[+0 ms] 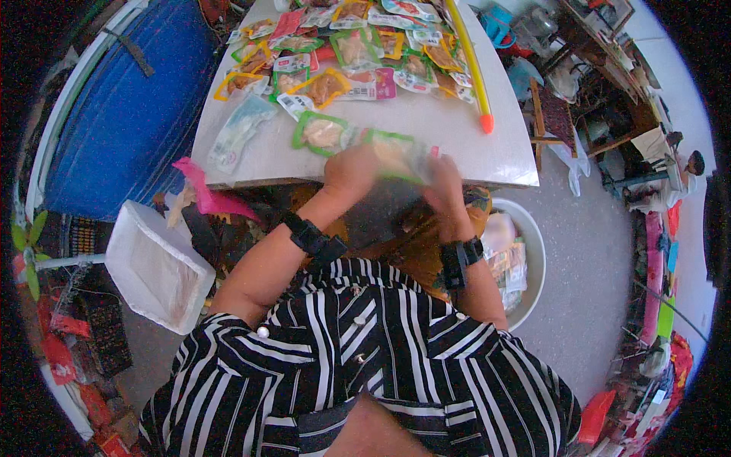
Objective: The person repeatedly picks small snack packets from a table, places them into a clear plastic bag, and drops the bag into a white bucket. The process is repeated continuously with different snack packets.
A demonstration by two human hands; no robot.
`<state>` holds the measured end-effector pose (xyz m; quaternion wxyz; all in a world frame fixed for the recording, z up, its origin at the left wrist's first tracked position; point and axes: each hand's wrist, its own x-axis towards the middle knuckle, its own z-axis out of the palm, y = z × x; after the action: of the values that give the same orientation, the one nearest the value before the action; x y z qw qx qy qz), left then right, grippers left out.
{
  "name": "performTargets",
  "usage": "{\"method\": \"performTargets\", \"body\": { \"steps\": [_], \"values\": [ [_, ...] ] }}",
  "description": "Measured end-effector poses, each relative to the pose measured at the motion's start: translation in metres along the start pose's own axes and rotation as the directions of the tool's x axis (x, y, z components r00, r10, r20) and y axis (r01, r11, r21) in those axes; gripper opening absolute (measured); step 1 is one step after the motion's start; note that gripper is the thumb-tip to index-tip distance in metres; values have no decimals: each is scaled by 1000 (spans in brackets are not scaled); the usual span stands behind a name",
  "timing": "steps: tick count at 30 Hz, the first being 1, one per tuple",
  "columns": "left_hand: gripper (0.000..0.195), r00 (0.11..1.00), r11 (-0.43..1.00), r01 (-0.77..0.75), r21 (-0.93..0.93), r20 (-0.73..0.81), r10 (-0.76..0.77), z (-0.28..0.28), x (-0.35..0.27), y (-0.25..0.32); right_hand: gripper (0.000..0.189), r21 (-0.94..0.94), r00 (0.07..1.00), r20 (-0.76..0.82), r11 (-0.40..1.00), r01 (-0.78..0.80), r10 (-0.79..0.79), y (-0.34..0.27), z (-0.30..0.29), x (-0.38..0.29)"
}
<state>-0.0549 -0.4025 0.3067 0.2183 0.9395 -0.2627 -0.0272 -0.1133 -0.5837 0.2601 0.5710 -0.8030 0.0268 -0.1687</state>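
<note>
A green-edged clear food packet [394,149] with pale contents spans the gap between my hands, above the table's front edge. My left hand [353,170] grips its left end. At its right end are the closed fingers of my right hand [444,184]; both hands and the packet are blurred by motion. Just beyond my left hand, another green-edged packet [321,135] lies flat on the white table [268,165]. To its left rests a pale blue and clear packet [240,131]. Farther back spreads a heap of sealed food packets [354,51] with yellow, green and pink edges.
A yellow stick with an orange tip [474,74] lies along the table's right side. Below right stands a white tub [534,274] holding packets. At left are a white foam box [143,257], pink plastic [200,183] and a big blue container [131,108].
</note>
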Motion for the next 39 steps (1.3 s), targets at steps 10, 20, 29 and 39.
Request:
{"method": "performTargets", "body": {
  "steps": [10, 20, 29, 39],
  "values": [
    [15, 999, 1000, -21, -5, -30, 21, -2, 0, 11, 28, -553, 881, 440, 720, 419, -174, -34, 40, 24],
    [16, 994, 997, -50, -51, -95, 45, 12, -11, 3, 18, -460, 866, 487, 877, 141, 116, -5, 42, 29],
    [26, 985, 983, -169, -72, 18, 170, 7, -30, -11, 17, -696, 792, 594, 584, 418, 141, -11, 37, 24],
    [24, 789, 832, -541, 121, -270, 552, 28, -48, -41, 21, -549, 855, 487, 699, 458, -178, 0, 64, -18]
  ]
}}
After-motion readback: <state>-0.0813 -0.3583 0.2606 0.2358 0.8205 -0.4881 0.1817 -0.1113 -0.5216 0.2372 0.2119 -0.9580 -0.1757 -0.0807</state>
